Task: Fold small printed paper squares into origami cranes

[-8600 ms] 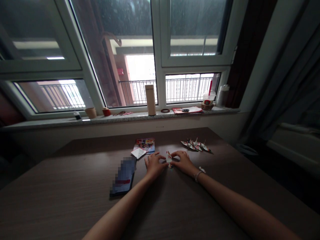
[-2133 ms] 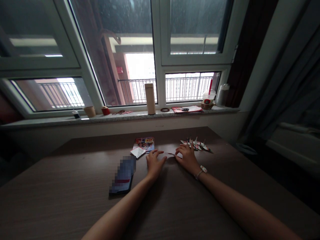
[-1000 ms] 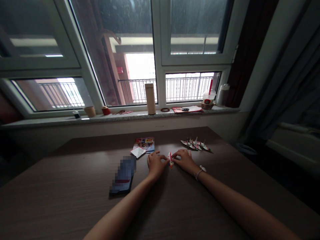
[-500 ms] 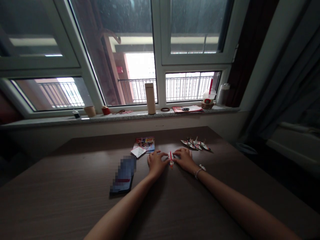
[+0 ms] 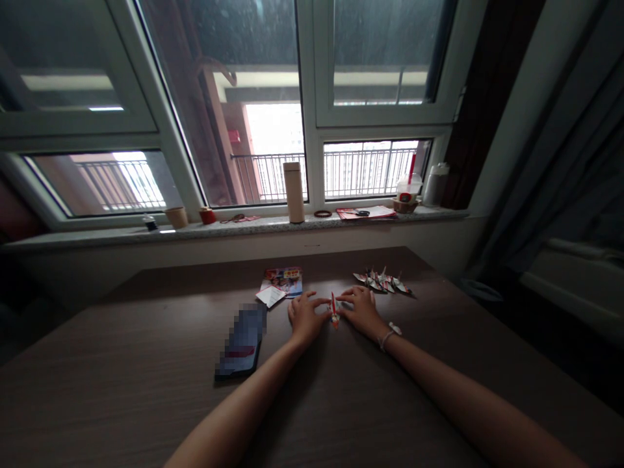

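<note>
A small folded piece of paper (image 5: 335, 316), white with red, stands on the brown table (image 5: 146, 390) between my hands. My left hand (image 5: 307, 316) grips its left side with thumb and fingertips. From the other side, my right hand (image 5: 361, 310) pinches it too, a bracelet (image 5: 390, 334) round that wrist. Beyond the right hand lies a cluster of folded paper cranes (image 5: 383, 281). Past my left hand are a white paper square (image 5: 271, 296) and a colourful printed sheet (image 5: 283, 278). The fine folds between my fingertips are too small to make out.
A dark phone (image 5: 244, 344), its screen blurred, lies left of my left forearm. Along the windowsill (image 5: 268, 225) stand a beige flask (image 5: 293, 193), a paper cup (image 5: 176, 217), a red spool (image 5: 207, 215), scissors (image 5: 361, 212) on papers, a drink cup (image 5: 408, 188) and a bottle (image 5: 435, 185).
The folded paper now looks narrower at the top, its sides brought closer together between my fingers. Both hands have stayed in nearly the same place.
</note>
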{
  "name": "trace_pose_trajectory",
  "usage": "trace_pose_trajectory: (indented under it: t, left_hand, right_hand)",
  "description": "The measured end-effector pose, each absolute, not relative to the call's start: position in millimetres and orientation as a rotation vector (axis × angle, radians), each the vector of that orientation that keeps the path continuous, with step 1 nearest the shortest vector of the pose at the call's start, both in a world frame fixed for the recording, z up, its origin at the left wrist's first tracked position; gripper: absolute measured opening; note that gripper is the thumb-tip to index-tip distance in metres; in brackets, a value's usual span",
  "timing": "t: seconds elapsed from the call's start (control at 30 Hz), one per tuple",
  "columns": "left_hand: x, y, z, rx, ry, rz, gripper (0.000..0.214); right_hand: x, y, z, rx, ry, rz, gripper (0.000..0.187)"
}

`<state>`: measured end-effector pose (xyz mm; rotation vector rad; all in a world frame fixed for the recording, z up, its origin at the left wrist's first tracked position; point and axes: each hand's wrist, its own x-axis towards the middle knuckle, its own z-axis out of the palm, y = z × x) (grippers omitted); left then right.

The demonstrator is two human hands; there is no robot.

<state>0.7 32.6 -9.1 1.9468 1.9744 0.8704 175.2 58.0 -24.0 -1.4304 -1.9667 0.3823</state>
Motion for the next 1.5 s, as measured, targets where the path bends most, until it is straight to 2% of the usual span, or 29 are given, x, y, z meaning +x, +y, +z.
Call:
trace_pose_trajectory:
  t: [0.37,0.5,0.67,1.0,1.5]
  left_hand:
    - [0,34,-7,1.900,1.959,0.863,0.027]
    - [1,32,-6,1.908,1.952,0.878,0.018]
    - [0,31,-5,1.928,1.947,0.900,0.013]
    - [0,27,-2,1.982,1.927,0.855,0.013]
    - [-16,35,-7,2.190,1.824,0.705,0.010]
  right_hand:
    - [173,55,-18,-1.434,-1.923,0.486,0.023]
    - [173,56,-18,-1.451,-1.917,0.497,0.020]
    - [174,56,-18,-1.430,-1.921,0.524,0.025]
    - [174,59,-18,-1.330,-1.970,0.481,0.005]
    - [180,52,-10,-1.271,-2.171,0.419,0.013]
